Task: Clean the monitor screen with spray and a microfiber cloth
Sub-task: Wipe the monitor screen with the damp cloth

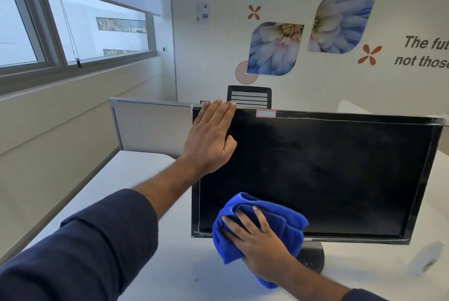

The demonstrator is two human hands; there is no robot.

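A black monitor (328, 174) stands on a white desk (150, 203), its dark screen showing faint smears. My left hand (211, 138) lies flat on the monitor's top left corner, fingers over the upper edge. My right hand (257, 244) presses a bunched blue microfiber cloth (286, 223) against the screen's lower left corner. A blurred, pale spray bottle (425, 257) stands on the desk at the far right, below the monitor's lower right corner.
The monitor's round black base (313, 257) sits behind my right wrist. A grey partition panel (150, 125) and a black mesh chair back (250, 96) rise behind the desk. Windows run along the left wall.
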